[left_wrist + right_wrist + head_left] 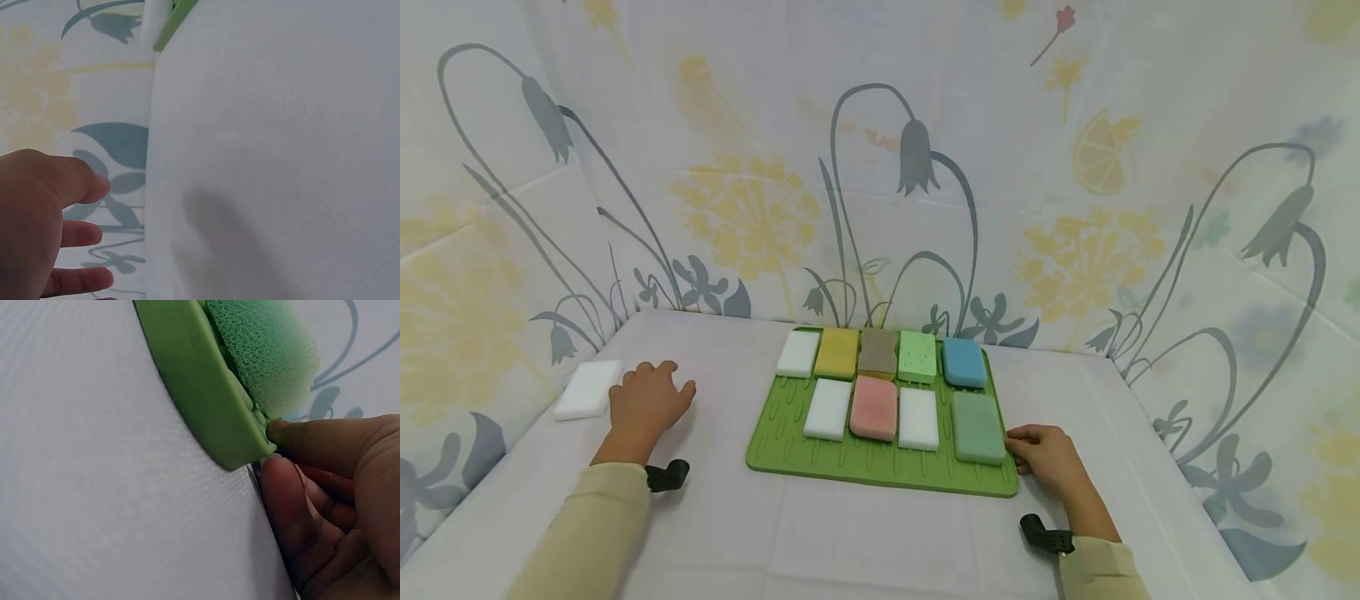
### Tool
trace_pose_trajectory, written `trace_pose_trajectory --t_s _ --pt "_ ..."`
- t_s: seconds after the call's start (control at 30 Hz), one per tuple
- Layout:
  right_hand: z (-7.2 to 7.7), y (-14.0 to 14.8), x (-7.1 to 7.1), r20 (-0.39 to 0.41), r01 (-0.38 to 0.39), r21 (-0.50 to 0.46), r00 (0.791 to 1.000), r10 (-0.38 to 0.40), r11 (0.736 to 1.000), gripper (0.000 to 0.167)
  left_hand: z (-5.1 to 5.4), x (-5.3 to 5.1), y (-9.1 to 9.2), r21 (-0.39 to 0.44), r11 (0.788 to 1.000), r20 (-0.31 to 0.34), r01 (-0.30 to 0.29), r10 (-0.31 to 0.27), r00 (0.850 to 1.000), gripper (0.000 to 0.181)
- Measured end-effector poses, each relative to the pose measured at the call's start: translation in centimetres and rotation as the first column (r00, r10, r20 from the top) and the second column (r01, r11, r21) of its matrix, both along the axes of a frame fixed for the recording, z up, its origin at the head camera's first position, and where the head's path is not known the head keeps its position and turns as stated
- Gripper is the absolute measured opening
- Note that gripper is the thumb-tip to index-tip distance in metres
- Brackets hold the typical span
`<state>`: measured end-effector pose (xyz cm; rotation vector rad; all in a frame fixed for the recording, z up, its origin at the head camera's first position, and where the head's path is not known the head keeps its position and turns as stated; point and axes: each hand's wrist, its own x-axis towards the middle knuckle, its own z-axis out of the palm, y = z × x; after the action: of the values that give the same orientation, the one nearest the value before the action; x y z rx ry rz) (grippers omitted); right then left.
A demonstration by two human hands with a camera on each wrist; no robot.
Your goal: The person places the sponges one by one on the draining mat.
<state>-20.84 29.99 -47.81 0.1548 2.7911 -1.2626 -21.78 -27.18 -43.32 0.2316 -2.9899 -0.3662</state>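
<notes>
A green ribbed mat (790,450) lies on the white-covered table with several sponges set out on it in two rows. My right hand (1051,457) pinches the mat's right edge between thumb and fingers, close beside a soft green open-pored sponge (978,428). In the right wrist view, the fingertips meet at the rim of the mat (200,400), just below that sponge (269,353). At the left, my left hand (647,400) hovers with fingers spread and holds nothing. A white sponge (589,390) lies just left of it, apart from the mat.
The mat's back row holds white (798,354), yellow (837,353), brown (877,353), light green (917,356) and blue sponges (965,362). In front sit a pink sponge (874,408) and white ones on either side. A flower-printed cloth (880,208) rises behind.
</notes>
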Motion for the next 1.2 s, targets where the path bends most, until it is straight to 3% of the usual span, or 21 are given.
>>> trace_pose_trajectory --t_s 0.33,0.67,0.8,0.97,1.2 --pt "0.1 0.1 0.1 -0.010 -0.008 0.011 1.000 0.008 1.000 0.031 0.2 -0.3 -2.9 0.035 0.993 0.074 -0.111 0.108 0.991 0.058" --pt "0.1 0.0 0.2 -0.011 -0.012 -0.003 1.000 0.012 1.000 0.032 0.0 -0.7 -5.9 0.071 0.984 0.066 -0.162 0.157 0.985 0.053" --pt "0.2 0.0 0.2 -0.009 -0.010 -0.003 1.000 0.010 1.000 0.032 -0.1 -0.8 -6.8 0.076 0.980 0.104 -0.184 0.176 0.979 0.055" --pt "0.1 0.1 0.1 -0.011 -0.008 0.002 1.000 0.008 1.000 0.032 -0.5 -0.8 -7.8 0.093 0.976 0.164 -0.195 0.178 0.970 0.056" --pt "0.1 0.0 0.1 -0.010 -0.002 -0.010 1.000 0.002 1.000 0.031 -1.0 -0.3 -8.5 0.117 0.976 0.158 -0.181 0.162 0.974 0.053"
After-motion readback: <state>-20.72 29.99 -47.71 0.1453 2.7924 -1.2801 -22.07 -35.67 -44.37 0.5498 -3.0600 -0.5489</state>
